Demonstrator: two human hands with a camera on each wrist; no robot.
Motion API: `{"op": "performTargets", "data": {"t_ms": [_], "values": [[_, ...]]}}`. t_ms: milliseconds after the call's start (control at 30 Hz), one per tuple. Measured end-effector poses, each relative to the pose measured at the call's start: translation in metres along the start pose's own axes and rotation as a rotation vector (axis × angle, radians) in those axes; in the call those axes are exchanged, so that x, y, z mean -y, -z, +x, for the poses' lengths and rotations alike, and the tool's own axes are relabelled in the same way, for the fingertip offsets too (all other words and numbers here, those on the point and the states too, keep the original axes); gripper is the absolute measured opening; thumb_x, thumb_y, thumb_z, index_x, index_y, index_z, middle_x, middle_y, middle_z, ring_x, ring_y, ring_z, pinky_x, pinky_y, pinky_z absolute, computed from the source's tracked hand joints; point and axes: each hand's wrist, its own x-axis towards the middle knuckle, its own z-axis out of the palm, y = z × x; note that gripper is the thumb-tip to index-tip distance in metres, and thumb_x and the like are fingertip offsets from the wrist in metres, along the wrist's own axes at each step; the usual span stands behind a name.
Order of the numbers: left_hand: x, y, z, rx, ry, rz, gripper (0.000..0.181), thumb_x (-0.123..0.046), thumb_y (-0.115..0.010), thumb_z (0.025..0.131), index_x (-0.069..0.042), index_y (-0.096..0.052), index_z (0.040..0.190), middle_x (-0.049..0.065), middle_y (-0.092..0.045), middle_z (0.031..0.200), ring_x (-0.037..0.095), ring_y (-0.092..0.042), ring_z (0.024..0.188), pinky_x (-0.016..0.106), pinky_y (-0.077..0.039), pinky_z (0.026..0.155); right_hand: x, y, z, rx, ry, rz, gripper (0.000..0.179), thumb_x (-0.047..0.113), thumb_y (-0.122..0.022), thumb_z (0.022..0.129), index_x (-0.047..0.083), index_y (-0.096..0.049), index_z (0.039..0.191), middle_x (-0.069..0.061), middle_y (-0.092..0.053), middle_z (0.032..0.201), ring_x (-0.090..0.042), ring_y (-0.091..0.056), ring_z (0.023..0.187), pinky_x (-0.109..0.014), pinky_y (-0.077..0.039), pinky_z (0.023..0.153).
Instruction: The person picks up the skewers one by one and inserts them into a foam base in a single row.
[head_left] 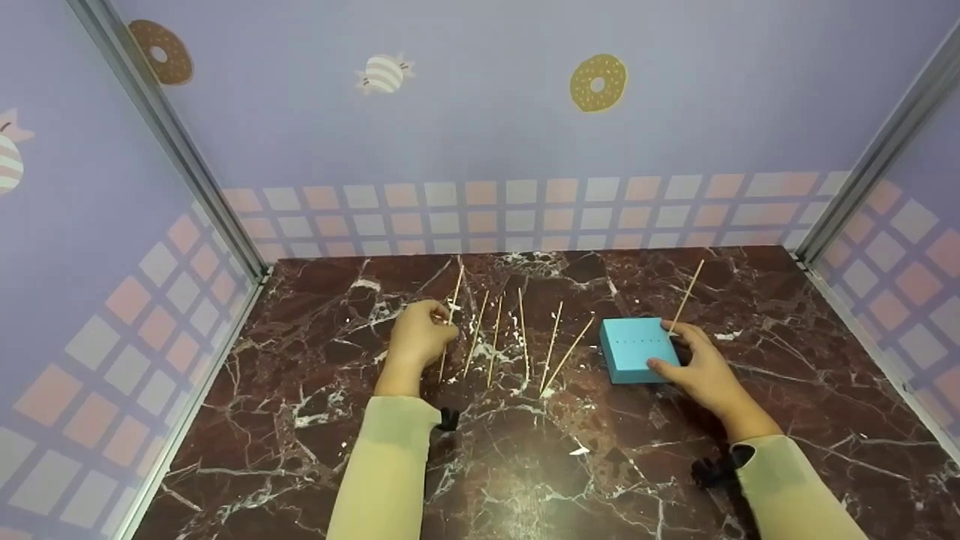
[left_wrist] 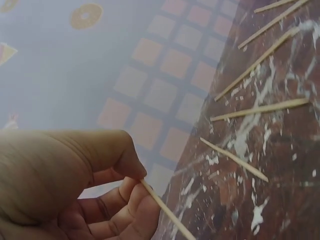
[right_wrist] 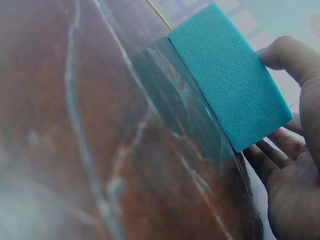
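Observation:
My left hand (head_left: 420,339) pinches a thin wooden stick (left_wrist: 167,211) between thumb and fingers, over the left end of a row of similar sticks. Several of these sticks (head_left: 523,337) lie spread out on the table to its right. A blue foam block (head_left: 637,345) with a row of small dark holes along its top sits right of the sticks. My right hand (head_left: 705,371) grips the block by its right side, thumb at the near edge and fingers behind. Another stick (head_left: 687,294) slants up and away from the right hand's fingertips; its lower end is hidden there.
The dark red marbled table (head_left: 300,465) is strewn with small white crumbs and a larger white scrap (head_left: 579,451). Lilac walls (head_left: 480,135) with pink and white squares enclose it at the back and both sides. A black strap piece (head_left: 716,471) shows at the right wrist.

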Motion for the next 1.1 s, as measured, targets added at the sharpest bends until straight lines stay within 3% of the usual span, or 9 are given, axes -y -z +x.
{"op": "performTargets", "data": {"t_ms": [133,300,500,600,700,800,933,1100], "values": [[-0.009,-0.003,-0.004,-0.017,-0.037,-0.029,0.022,-0.013,-0.079,0.099,-0.008,-0.077,0.12,0.01,-0.078,0.109,0.027,-0.071,0.094,0.044,-0.058,0.083,0.001,0.001,-0.001,0.006,-0.005,0.011,0.081,0.029,-0.081,0.106,0.0,-0.043,0.17,-0.032,-0.039,0.171,-0.054,-0.052,0.151,-0.018,-0.05,0.101],[-0.019,-0.013,-0.004,-0.072,-0.083,-0.037,0.021,-0.013,-0.081,0.096,-0.011,-0.078,0.117,0.008,-0.078,0.106,0.028,-0.073,0.095,0.049,-0.062,0.091,0.002,0.001,-0.002,0.012,-0.005,0.015,0.081,0.03,-0.082,0.106,-0.001,-0.043,0.17,-0.031,-0.04,0.17,-0.055,-0.052,0.152,-0.035,-0.056,0.108],[-0.035,-0.032,-0.007,-0.078,-0.174,-0.099,0.023,-0.01,-0.078,0.096,-0.012,-0.08,0.119,0.004,-0.077,0.102,0.021,-0.07,0.089,0.045,-0.06,0.088,0.003,0.001,-0.002,0.006,-0.007,0.009,0.08,0.029,-0.083,0.105,0.0,-0.045,0.168,-0.031,-0.041,0.17,-0.053,-0.054,0.15,-0.025,-0.054,0.104],[-0.046,-0.04,-0.009,-0.065,-0.223,-0.149,0.023,-0.008,-0.077,0.097,-0.012,-0.08,0.119,0.004,-0.077,0.103,0.018,-0.069,0.087,0.041,-0.06,0.085,0.004,-0.001,0.0,0.014,-0.001,0.013,0.08,0.029,-0.083,0.105,0.0,-0.044,0.168,-0.031,-0.04,0.17,-0.055,-0.053,0.151,-0.042,-0.057,0.112],[-0.058,-0.047,-0.009,-0.042,-0.282,-0.193,0.024,-0.005,-0.075,0.096,-0.012,-0.079,0.118,0.004,-0.076,0.103,0.017,-0.068,0.089,0.038,-0.06,0.085,0.005,-0.001,0.001,0.02,0.002,0.021,0.08,0.028,-0.082,0.105,0.0,-0.043,0.169,-0.032,-0.039,0.171,-0.056,-0.05,0.152,-0.065,-0.052,0.117],[-0.071,-0.053,-0.009,-0.018,-0.336,-0.223,0.024,-0.005,-0.074,0.096,-0.013,-0.079,0.117,0.004,-0.075,0.104,0.017,-0.068,0.091,0.037,-0.06,0.087,0.005,-0.002,0.002,0.017,0.003,0.022,0.079,0.027,-0.083,0.105,-0.001,-0.044,0.168,-0.032,-0.039,0.171,-0.056,-0.049,0.154,-0.069,-0.05,0.119],[-0.09,-0.06,-0.007,-0.014,-0.389,-0.248,0.023,-0.005,-0.074,0.094,-0.012,-0.078,0.116,0.005,-0.075,0.106,0.017,-0.068,0.095,0.036,-0.062,0.09,0.004,-0.002,0.003,0.014,0.008,0.017,0.079,0.026,-0.082,0.105,-0.001,-0.044,0.168,-0.032,-0.041,0.169,-0.056,-0.052,0.152,-0.059,-0.055,0.114],[-0.11,-0.071,-0.004,-0.016,-0.433,-0.291,0.023,-0.004,-0.074,0.095,-0.009,-0.079,0.117,0.006,-0.076,0.112,0.014,-0.068,0.097,0.03,-0.062,0.093,0.002,0.0,0.0,0.007,-0.008,0.017,0.079,0.027,-0.083,0.105,-0.001,-0.044,0.168,-0.031,-0.041,0.17,-0.055,-0.055,0.15,-0.023,-0.055,0.102]]}}
